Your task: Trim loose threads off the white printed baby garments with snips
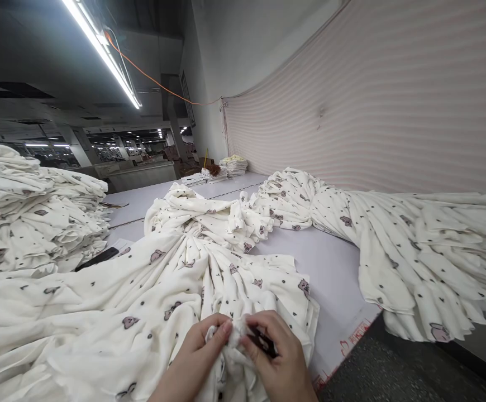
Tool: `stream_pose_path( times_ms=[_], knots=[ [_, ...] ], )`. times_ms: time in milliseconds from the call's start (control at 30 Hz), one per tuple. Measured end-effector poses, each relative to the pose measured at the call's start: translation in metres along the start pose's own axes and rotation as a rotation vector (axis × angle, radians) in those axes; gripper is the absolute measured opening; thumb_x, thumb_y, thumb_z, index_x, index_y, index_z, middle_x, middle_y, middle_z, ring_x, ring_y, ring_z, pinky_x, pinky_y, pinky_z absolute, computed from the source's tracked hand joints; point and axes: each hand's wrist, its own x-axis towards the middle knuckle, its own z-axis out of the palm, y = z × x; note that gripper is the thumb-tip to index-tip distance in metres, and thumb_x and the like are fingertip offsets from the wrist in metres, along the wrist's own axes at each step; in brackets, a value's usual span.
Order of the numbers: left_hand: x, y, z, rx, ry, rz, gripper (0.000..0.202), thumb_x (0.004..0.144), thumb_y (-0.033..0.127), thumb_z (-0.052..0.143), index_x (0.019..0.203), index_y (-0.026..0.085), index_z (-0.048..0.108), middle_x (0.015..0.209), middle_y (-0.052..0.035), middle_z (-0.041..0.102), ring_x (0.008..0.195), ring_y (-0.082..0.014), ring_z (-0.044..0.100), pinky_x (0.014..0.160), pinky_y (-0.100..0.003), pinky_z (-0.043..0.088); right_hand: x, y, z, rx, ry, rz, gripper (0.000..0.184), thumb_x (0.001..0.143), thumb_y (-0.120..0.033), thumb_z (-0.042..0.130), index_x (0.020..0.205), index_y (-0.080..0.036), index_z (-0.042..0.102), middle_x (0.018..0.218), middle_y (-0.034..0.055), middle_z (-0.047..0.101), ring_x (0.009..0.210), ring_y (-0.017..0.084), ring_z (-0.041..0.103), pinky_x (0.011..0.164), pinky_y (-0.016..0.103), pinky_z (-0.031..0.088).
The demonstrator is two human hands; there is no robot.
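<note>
Both my hands meet at the bottom middle over a bunched piece of white fabric with small animal prints (pixel 163 290). My left hand (pixel 195 360) pinches a gathered edge of the cloth between thumb and fingers. My right hand (pixel 279 357) grips the same gathered bunch from the right, and a small dark object shows under its fingers; I cannot make out what it is. The cloth fans out from my hands across the pale table (pixel 330 268).
A tall stack of the same printed cloth (pixel 29 206) sits at the left, a long draped pile (pixel 414 251) at the right, another heap (pixel 209 215) in the middle. A dark flat object (pixel 96 258) lies by the left stack. A striped fabric wall (pixel 372 100) stands behind. The table's edge (pixel 352 340) drops to dark floor.
</note>
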Motion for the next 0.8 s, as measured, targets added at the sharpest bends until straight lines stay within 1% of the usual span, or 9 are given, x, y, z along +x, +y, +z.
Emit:
stream_pose_path(
  times_ms=[67,133,200,333,433,533,600,667,800],
  knots=[
    [-0.002,0.0,0.002,0.007,-0.037,0.051,0.035,0.092,0.048,0.043,0.075,0.02,0.055,0.077,0.0005,0.057,0.081,-0.0189,0.053,0.077,-0.026,0.043,-0.001,-0.003,0.003,-0.019,-0.028,-0.039,0.014,0.085,-0.025,0.062,0.098,-0.023,0.063,0.089,0.0034,0.064,0.081,0.018,0.063,0.07,0.023,0.049],
    [-0.004,0.001,0.003,0.028,-0.053,0.078,0.039,0.093,0.049,0.039,0.071,0.02,0.051,0.073,0.0013,0.053,0.075,-0.0175,0.051,0.072,-0.026,0.043,0.0,-0.005,0.005,-0.044,-0.073,-0.032,0.007,0.085,-0.023,0.06,0.09,-0.022,0.064,0.083,0.0028,0.063,0.075,0.017,0.062,0.067,0.024,0.047],
    [-0.006,0.001,0.002,0.045,-0.072,0.083,0.038,0.092,0.05,0.041,0.072,0.02,0.051,0.073,0.0013,0.053,0.074,-0.0176,0.051,0.072,-0.026,0.043,0.001,-0.006,0.005,-0.034,-0.093,-0.003,0.009,0.086,-0.023,0.056,0.08,-0.021,0.062,0.075,0.0015,0.061,0.069,0.016,0.06,0.062,0.023,0.046],
    [-0.007,0.004,0.003,0.115,-0.032,0.082,0.028,0.085,0.048,0.055,0.092,0.021,0.058,0.083,-0.0003,0.059,0.079,-0.0193,0.056,0.072,-0.027,0.045,0.002,-0.003,0.006,0.071,-0.102,0.114,0.021,0.09,-0.031,0.052,0.075,-0.018,0.06,0.067,-0.0008,0.057,0.063,0.013,0.054,0.056,0.02,0.042],
    [-0.007,0.008,0.005,0.136,0.005,0.064,0.032,0.086,0.048,0.052,0.103,0.022,0.061,0.087,-0.002,0.064,0.08,-0.0205,0.059,0.07,-0.027,0.045,0.002,-0.001,0.009,0.152,-0.12,0.19,0.029,0.092,-0.039,0.051,0.076,-0.017,0.061,0.065,-0.0014,0.056,0.061,0.012,0.05,0.054,0.02,0.04],
    [-0.007,0.012,0.006,0.068,0.025,0.049,0.031,0.086,0.048,0.052,0.088,0.021,0.065,0.086,-0.0029,0.069,0.085,-0.0228,0.06,0.078,-0.029,0.045,0.003,-0.001,0.011,0.22,-0.085,0.234,0.033,0.093,-0.044,0.05,0.075,-0.018,0.057,0.06,-0.0035,0.05,0.056,0.011,0.047,0.05,0.019,0.038],
    [-0.006,0.012,0.005,0.045,0.062,-0.003,0.035,0.084,0.052,0.053,0.082,0.02,0.064,0.081,-0.0027,0.068,0.08,-0.0227,0.058,0.074,-0.029,0.045,0.004,-0.002,0.009,0.245,-0.06,0.254,0.033,0.094,-0.045,0.047,0.076,-0.019,0.056,0.059,-0.0039,0.05,0.055,0.011,0.048,0.048,0.019,0.038],
    [-0.006,0.009,0.004,0.024,0.082,-0.039,0.038,0.082,0.056,0.054,0.081,0.019,0.063,0.076,-0.0026,0.067,0.077,-0.0226,0.057,0.071,-0.03,0.044,0.003,-0.004,0.004,0.206,-0.063,0.251,0.031,0.093,-0.045,0.049,0.077,-0.019,0.056,0.061,-0.0026,0.054,0.057,0.012,0.051,0.05,0.02,0.041],
    [-0.005,0.001,0.003,-0.063,0.114,-0.04,0.037,0.081,0.055,0.055,0.084,0.02,0.065,0.083,-0.003,0.069,0.086,-0.0248,0.059,0.081,-0.033,0.045,-0.003,-0.004,-0.008,0.041,-0.121,0.137,0.019,0.085,-0.037,0.059,0.085,-0.019,0.064,0.08,0.0032,0.062,0.073,0.017,0.06,0.063,0.023,0.047]
  ],
)
